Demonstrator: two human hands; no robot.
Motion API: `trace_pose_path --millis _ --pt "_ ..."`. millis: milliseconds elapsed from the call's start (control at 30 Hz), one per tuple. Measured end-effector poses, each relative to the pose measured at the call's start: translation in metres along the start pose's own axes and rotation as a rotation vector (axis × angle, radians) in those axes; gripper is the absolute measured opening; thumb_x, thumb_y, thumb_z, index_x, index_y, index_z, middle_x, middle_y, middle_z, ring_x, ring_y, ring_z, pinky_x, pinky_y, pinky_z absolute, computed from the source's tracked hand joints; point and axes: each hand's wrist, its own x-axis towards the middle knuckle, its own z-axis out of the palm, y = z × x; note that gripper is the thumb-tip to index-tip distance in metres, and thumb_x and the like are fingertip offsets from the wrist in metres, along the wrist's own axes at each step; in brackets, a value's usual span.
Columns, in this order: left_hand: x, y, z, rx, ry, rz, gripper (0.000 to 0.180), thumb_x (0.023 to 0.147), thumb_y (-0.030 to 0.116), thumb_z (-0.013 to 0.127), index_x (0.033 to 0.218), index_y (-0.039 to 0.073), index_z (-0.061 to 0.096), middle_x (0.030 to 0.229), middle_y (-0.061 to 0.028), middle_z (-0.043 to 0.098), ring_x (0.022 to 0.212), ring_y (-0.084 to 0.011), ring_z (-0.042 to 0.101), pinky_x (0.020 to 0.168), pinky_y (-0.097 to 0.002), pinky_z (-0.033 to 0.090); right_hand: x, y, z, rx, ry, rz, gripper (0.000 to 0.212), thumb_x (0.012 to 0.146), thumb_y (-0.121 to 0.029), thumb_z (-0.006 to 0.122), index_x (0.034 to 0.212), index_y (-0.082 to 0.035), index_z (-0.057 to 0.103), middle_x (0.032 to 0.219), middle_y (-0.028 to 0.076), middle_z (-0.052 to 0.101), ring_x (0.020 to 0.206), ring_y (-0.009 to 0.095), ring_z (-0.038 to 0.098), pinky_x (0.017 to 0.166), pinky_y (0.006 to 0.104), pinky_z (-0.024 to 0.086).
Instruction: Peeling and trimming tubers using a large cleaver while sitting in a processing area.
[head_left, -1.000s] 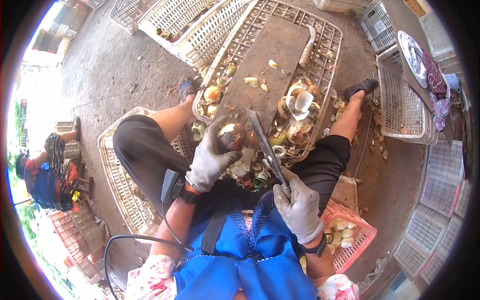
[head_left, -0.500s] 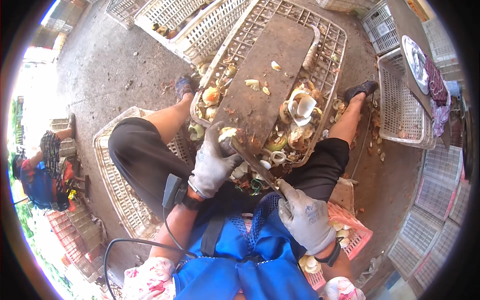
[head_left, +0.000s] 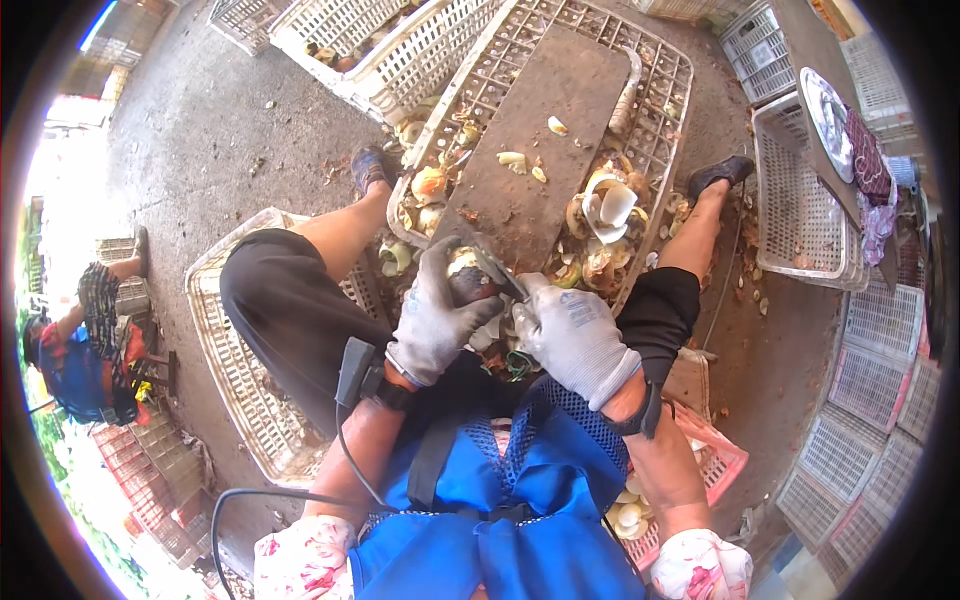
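My left hand (head_left: 432,325), in a grey work glove, is closed round a dark-skinned onion (head_left: 470,284) with a pale patch on top. In my right hand (head_left: 583,338), gloved the same way, is a knife (head_left: 504,276). Its dark blade lies against the onion's right side. Both hands are between my knees, at the near end of a dirty wooden board (head_left: 545,120). Onion scraps (head_left: 512,160) are on the board, and peeled layers (head_left: 608,208) are heaped to its right. Much of the knife's handle is hidden by my fingers.
Under the board is a pale plastic lattice crate (head_left: 655,70). A pink basket (head_left: 715,450) with peeled onions (head_left: 630,515) stands by my right thigh. White crates (head_left: 240,370) are around me. Another person (head_left: 85,365) sits far left.
My right hand has moved up and left with the knife, bringing it close to my left hand. The blade is now along the onion's right side. My left hand still holds the onion.
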Motion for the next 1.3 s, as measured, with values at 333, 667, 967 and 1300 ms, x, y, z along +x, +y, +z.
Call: trace_pose_path --millis 333,667,967,1300 --pt "0.019 0.023 -0.014 0.714 -0.011 0.764 0.073 0.071 0.002 0.075 0.14 0.008 0.054 0.141 -0.0138 0.059 0.12 -0.0365 0.063 0.1 -0.0464 0.052 -0.058 0.025 0.02 0.619 0.219 0.291 0.029 0.096 -0.025 0.063 0.111 0.0 0.065 0.074 0.021 0.068 0.072 0.04 0.069 0.066 0.0491 0.054" --pt "-0.004 0.034 0.01 0.443 0.023 0.222 0.105 0.078 0.039 0.085 0.157 0.003 0.026 0.143 -0.029 0.054 0.121 -0.04 0.064 0.101 -0.0455 0.052 -0.099 0.02 0.043 0.503 0.132 0.26 0.031 0.094 -0.015 0.065 0.122 -0.003 0.064 0.07 0.017 0.066 0.066 0.033 0.069 0.06 0.0423 0.053" --pt "0.002 0.017 0.014 0.336 0.073 0.266 0.076 0.08 0.034 0.084 0.14 0.003 0.049 0.121 -0.0229 0.067 0.11 -0.0382 0.068 0.095 -0.0438 0.053 -0.087 0.021 -0.034 0.13 0.296 -0.017 0.044 0.091 -0.017 0.068 0.135 -0.012 0.063 0.084 0.012 0.07 0.074 0.034 0.071 0.063 0.0444 0.055" --pt "0.007 0.016 0.029 0.293 0.162 0.169 0.071 0.076 0.029 0.085 0.133 0.001 0.054 0.119 -0.023 0.064 0.113 -0.0404 0.063 0.096 -0.0468 0.051 -0.074 0.011 -0.064 -0.237 -0.047 -0.028 0.042 0.094 -0.022 0.064 0.133 -0.006 0.06 0.085 0.013 0.069 0.069 0.032 0.071 0.061 0.0445 0.057"
